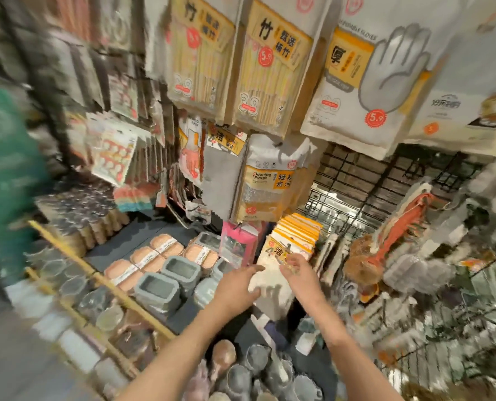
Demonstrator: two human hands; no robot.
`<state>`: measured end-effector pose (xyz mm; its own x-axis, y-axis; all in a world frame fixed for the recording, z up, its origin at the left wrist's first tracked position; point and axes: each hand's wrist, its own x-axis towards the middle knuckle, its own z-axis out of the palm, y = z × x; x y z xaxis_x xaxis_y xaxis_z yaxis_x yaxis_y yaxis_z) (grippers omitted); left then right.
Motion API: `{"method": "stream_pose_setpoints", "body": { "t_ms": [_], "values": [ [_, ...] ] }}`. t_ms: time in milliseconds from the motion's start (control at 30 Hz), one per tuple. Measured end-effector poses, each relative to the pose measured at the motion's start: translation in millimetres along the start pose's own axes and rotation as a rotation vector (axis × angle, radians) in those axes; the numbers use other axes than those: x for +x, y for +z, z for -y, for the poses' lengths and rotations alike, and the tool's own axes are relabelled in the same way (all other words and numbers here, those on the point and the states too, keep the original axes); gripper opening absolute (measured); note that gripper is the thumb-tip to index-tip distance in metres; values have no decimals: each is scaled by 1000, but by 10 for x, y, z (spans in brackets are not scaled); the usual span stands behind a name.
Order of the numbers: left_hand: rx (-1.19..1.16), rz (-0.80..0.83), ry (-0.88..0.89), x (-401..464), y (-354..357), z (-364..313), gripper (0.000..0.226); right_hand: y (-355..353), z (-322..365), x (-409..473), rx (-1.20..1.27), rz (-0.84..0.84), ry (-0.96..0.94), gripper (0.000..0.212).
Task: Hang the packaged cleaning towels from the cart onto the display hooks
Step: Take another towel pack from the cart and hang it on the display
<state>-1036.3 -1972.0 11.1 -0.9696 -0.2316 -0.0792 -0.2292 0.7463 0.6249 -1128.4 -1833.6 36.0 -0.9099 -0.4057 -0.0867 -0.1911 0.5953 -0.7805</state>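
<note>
Crowded shop shelving fills the blurred view, with a black wire display grid (365, 180) behind hanging stock. At centre, a white packaged cleaning towel (272, 280) with a yellow header card sits at the front of a row of matching towel packs (300, 231) hanging low on the display, just below a cleaning sponge pack (265, 183). A person's left hand (235, 287) holds the front pack's left edge, fingers reaching along it with the thumb underneath, a grip clamped on the packaging. The right hand (297, 269) rests at the pack's upper right by the header card, its fingers loosely spread (whether they pinch the card cannot be told through the blur). To the left, grey containers (165, 287) and orange sponges (154, 256) lie on a dark shelf. Overhead hang bamboo chopstick packs (269, 62) and a disposable gloves pack (365, 79).
</note>
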Motion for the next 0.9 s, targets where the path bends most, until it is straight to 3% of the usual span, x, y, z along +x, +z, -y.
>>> {"method": "stream_pose_setpoints", "body": {
  "t_ms": [300,533,900],
  "values": [
    [218,-361,-289,-1356,-692,666,50,896,861,-525,-333,319,-441,46],
    [239,-588,-618,-2608,-1418,1444,49,1943,1788,-1114,-470,502,-775,54],
    [260,-884,-1068,-4708,-2473,2562,61,3868,3416,-2327,-429,715,-1226,67]
  ]
}}
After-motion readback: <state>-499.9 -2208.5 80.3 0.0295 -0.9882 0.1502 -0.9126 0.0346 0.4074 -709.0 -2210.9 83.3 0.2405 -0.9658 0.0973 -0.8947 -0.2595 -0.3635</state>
